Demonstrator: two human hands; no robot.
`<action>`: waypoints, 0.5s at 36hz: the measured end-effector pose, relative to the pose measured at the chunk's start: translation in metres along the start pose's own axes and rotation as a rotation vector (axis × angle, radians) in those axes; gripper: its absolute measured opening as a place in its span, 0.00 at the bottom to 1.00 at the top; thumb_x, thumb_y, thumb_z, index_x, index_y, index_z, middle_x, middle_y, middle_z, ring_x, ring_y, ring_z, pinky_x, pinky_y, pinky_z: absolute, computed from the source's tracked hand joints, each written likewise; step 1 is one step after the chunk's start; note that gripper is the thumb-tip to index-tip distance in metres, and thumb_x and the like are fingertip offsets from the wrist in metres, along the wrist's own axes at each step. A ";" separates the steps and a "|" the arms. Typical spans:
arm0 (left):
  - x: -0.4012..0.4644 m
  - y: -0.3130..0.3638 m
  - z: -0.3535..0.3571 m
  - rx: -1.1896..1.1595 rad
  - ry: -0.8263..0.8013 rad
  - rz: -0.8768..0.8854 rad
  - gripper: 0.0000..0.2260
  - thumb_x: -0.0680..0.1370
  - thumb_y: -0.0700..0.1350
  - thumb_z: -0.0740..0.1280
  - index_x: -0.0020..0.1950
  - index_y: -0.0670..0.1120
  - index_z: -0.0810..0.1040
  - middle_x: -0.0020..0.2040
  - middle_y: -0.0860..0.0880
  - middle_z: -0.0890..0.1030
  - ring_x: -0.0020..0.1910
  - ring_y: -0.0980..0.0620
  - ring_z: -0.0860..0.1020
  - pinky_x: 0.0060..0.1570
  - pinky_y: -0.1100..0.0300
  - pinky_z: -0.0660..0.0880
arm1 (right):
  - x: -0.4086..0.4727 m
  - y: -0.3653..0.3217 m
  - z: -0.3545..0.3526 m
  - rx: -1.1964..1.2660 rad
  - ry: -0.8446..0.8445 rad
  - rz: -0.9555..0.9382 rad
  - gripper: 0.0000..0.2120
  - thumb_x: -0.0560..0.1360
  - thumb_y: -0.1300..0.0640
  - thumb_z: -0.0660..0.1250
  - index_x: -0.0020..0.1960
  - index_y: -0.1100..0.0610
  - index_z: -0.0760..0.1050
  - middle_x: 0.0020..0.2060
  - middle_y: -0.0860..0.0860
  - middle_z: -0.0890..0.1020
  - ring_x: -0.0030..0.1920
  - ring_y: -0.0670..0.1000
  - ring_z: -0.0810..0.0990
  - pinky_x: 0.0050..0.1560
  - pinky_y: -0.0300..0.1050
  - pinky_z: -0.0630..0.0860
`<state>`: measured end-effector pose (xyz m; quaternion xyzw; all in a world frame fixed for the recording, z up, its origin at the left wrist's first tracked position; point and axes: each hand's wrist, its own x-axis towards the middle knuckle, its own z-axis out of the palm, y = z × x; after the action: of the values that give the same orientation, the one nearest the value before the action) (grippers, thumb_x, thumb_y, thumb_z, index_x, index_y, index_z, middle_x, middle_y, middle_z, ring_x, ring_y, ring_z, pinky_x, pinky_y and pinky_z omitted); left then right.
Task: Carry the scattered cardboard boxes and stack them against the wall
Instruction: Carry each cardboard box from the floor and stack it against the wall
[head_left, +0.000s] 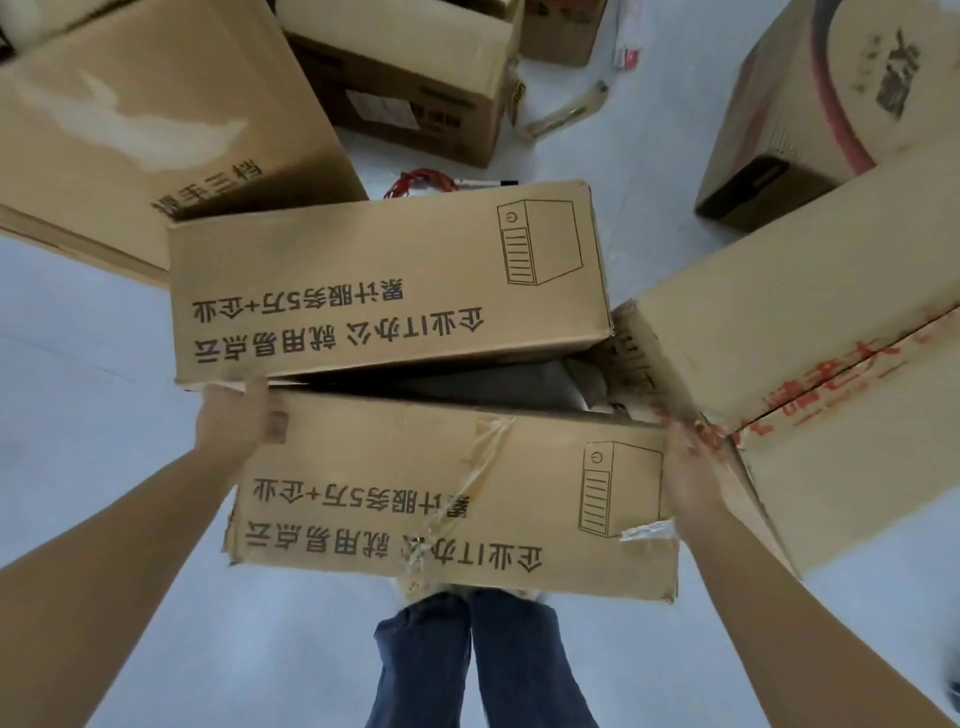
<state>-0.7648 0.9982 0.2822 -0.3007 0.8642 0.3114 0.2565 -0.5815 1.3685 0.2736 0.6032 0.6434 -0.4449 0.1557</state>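
- Cardboard box with open top flaps, black print and a computer-tower drawing, held above the pale floor, over the person's jeans.
- Left hand grips its left end; thumb laid over the far flap, other fingers hidden.
- Right hand on its right end; blurred, finger state cannot be told.
- Red-printed box touches it on the right.
- More boxes lie scattered beyond: large one far left, another behind, one far right.
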 end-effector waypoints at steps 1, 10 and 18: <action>0.005 -0.004 -0.001 -0.065 -0.035 -0.063 0.22 0.81 0.55 0.59 0.65 0.38 0.69 0.52 0.41 0.79 0.48 0.41 0.78 0.48 0.48 0.76 | 0.004 0.000 0.001 -0.005 0.021 0.007 0.22 0.82 0.49 0.54 0.68 0.64 0.70 0.60 0.61 0.76 0.58 0.57 0.75 0.62 0.50 0.70; 0.001 -0.010 -0.006 -0.185 -0.325 -0.209 0.19 0.78 0.65 0.58 0.47 0.49 0.74 0.42 0.48 0.79 0.39 0.50 0.76 0.31 0.55 0.69 | 0.001 0.007 -0.004 -0.009 -0.055 0.116 0.24 0.80 0.41 0.54 0.68 0.56 0.70 0.60 0.59 0.76 0.61 0.60 0.74 0.59 0.52 0.69; -0.050 -0.059 -0.053 -0.303 -0.228 -0.173 0.12 0.77 0.57 0.65 0.50 0.50 0.79 0.38 0.47 0.84 0.37 0.46 0.81 0.31 0.58 0.74 | -0.071 0.024 -0.027 0.029 -0.100 0.257 0.12 0.78 0.47 0.55 0.45 0.52 0.73 0.48 0.57 0.79 0.45 0.56 0.76 0.51 0.55 0.75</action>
<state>-0.7041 0.9427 0.3264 -0.3717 0.7437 0.4466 0.3305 -0.5343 1.3406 0.3317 0.6600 0.5459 -0.4598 0.2345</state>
